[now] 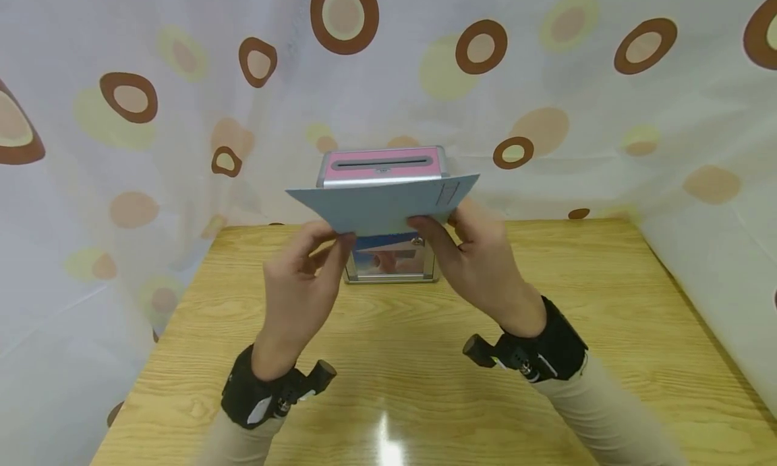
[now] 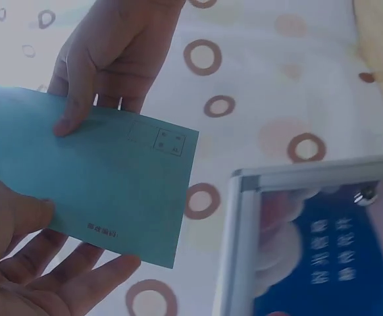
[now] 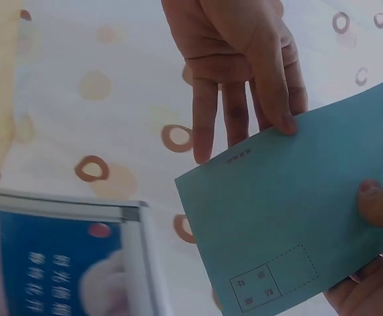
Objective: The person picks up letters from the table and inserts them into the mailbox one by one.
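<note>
A pale blue envelope (image 1: 388,206) with a printed stamp box is held up in front of a box (image 1: 388,173) with a pink, slotted top and silver edges. My left hand (image 1: 303,287) pinches the envelope's near edge between thumb and fingers. On the opposite side, my right hand (image 1: 482,270) grips it, thumb lying on the paper's face. Both wrist views show the envelope (image 2: 112,171) between the two hands, apart from the box (image 3: 53,257). In the head view the envelope hides part of the box's front.
The box stands at the back of a wooden table (image 1: 376,358), against a white cloth (image 1: 388,115) patterned with brown rings. A small lock (image 1: 417,241) shows on the box's blue picture front. Black camera straps (image 1: 558,338) are worn on both wrists.
</note>
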### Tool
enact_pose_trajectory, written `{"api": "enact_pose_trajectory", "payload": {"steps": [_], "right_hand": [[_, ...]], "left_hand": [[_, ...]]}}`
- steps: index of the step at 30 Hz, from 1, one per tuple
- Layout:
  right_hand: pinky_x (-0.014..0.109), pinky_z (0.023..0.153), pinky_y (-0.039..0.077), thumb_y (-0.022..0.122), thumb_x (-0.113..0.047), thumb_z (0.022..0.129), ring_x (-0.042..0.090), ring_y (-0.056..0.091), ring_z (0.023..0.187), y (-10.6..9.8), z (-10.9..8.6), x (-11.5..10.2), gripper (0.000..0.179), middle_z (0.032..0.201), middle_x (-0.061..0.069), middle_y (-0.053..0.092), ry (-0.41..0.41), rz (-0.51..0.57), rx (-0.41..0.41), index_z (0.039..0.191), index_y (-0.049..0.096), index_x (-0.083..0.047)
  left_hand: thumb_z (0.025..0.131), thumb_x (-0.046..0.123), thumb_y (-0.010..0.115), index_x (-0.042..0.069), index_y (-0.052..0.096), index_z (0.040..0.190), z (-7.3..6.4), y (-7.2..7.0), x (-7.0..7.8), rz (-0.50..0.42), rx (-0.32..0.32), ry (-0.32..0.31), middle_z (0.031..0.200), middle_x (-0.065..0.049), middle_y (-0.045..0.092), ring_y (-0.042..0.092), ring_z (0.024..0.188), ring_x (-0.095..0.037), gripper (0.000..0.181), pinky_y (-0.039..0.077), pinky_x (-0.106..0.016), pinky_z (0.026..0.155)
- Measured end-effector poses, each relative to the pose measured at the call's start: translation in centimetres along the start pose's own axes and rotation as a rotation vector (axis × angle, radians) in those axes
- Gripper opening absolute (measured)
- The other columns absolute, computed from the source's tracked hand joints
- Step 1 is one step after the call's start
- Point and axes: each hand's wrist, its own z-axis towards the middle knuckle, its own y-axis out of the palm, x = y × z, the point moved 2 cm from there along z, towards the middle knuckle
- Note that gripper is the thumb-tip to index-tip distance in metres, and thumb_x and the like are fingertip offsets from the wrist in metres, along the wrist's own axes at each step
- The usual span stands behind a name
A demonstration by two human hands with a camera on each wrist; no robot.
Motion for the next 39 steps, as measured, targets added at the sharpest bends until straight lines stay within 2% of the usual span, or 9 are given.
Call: {"api": "enact_pose_trajectory", "payload": {"steps": [4, 7, 10, 13, 20, 26, 29, 33, 39], "right_hand": [[0.033, 0.079, 0.054, 0.066, 0.009, 0.086, 0.020, 0.065, 0.101, -0.7, 2.8, 0.0, 0.038, 0.114, 0.018, 0.068, -0.076, -0.099, 0.048, 0.123, 0.058, 0.005], [0.034, 0.071, 0.050, 0.068, 0.006, 0.086, 0.019, 0.066, 0.091, -0.9, 4.4, 0.3, 0.027, 0.104, 0.015, 0.071, -0.113, -0.134, 0.107, 0.112, 0.064, 0.002], [0.034, 0.075, 0.053, 0.066, 0.005, 0.088, 0.019, 0.067, 0.090, -0.9, 5.5, 0.7, 0.016, 0.097, 0.013, 0.072, -0.126, -0.124, 0.137, 0.103, 0.065, 0.001], [0.035, 0.081, 0.055, 0.065, 0.001, 0.090, 0.018, 0.067, 0.090, -0.9, 6.1, 1.4, 0.009, 0.096, 0.012, 0.072, -0.125, -0.129, 0.134, 0.099, 0.065, 0.002], [0.038, 0.088, 0.056, 0.064, -0.004, 0.093, 0.020, 0.066, 0.102, -0.9, 6.5, 3.7, 0.020, 0.106, 0.018, 0.070, -0.070, -0.186, 0.092, 0.112, 0.063, 0.004], [0.036, 0.090, 0.055, 0.064, -0.003, 0.093, 0.019, 0.066, 0.103, -0.4, 6.3, 5.5, 0.019, 0.108, 0.014, 0.070, 0.057, -0.146, 0.074, 0.111, 0.066, 0.000], [0.036, 0.093, 0.053, 0.064, -0.004, 0.093, 0.018, 0.065, 0.105, -0.1, 6.2, 6.3, 0.022, 0.111, 0.012, 0.070, 0.110, -0.127, 0.051, 0.115, 0.066, -0.004], [0.039, 0.093, 0.053, 0.063, -0.004, 0.094, 0.018, 0.065, 0.105, 0.3, 6.1, 7.1, 0.024, 0.113, 0.011, 0.071, 0.121, -0.136, 0.037, 0.117, 0.066, -0.004], [0.039, 0.091, 0.054, 0.063, -0.006, 0.094, 0.018, 0.065, 0.104, 0.8, 5.7, 8.3, 0.023, 0.110, 0.012, 0.071, 0.138, -0.139, 0.029, 0.116, 0.064, -0.004]], "left_hand": [[0.090, -0.007, 0.062, -0.006, 0.066, 0.108, 3.1, -0.5, 0.0, 0.064, 0.030, 0.092, 0.102, -0.019, 0.070, 0.068, 0.092, -0.023, 0.019, 0.058, -0.031, 0.082], [0.091, -0.003, 0.064, -0.003, 0.069, 0.105, 5.1, -0.5, 0.0, 0.142, 0.072, 0.159, 0.096, -0.017, 0.071, 0.069, 0.088, -0.022, 0.015, 0.058, -0.030, 0.081], [0.092, -0.001, 0.062, -0.002, 0.070, 0.102, 6.6, -0.3, -0.1, 0.166, 0.102, 0.212, 0.094, -0.016, 0.071, 0.068, 0.090, -0.021, 0.012, 0.058, -0.031, 0.081], [0.093, -0.002, 0.060, 0.000, 0.070, 0.102, 7.5, 0.1, -0.5, 0.168, 0.115, 0.234, 0.095, -0.015, 0.070, 0.067, 0.093, -0.020, 0.014, 0.058, -0.031, 0.083], [0.093, -0.002, 0.060, -0.003, 0.068, 0.108, 8.4, 0.3, -2.0, 0.221, 0.072, 0.206, 0.102, -0.018, 0.070, 0.066, 0.098, -0.021, 0.017, 0.058, -0.035, 0.083], [0.093, -0.002, 0.059, 0.001, 0.069, 0.109, 8.4, 0.6, -3.5, 0.199, 0.052, 0.151, 0.102, -0.015, 0.070, 0.066, 0.100, -0.021, 0.018, 0.057, -0.035, 0.085], [0.093, -0.003, 0.058, 0.001, 0.067, 0.112, 8.4, 0.7, -4.2, 0.206, 0.036, 0.171, 0.103, -0.016, 0.069, 0.065, 0.102, -0.022, 0.021, 0.057, -0.035, 0.085], [0.094, -0.003, 0.057, 0.002, 0.067, 0.114, 8.5, 0.8, -4.9, 0.227, 0.025, 0.193, 0.104, -0.016, 0.069, 0.064, 0.101, -0.021, 0.023, 0.058, -0.034, 0.084], [0.095, -0.002, 0.056, 0.004, 0.067, 0.114, 8.4, 1.0, -5.9, 0.251, 0.011, 0.182, 0.106, -0.014, 0.069, 0.065, 0.101, -0.020, 0.023, 0.058, -0.035, 0.083]]}}
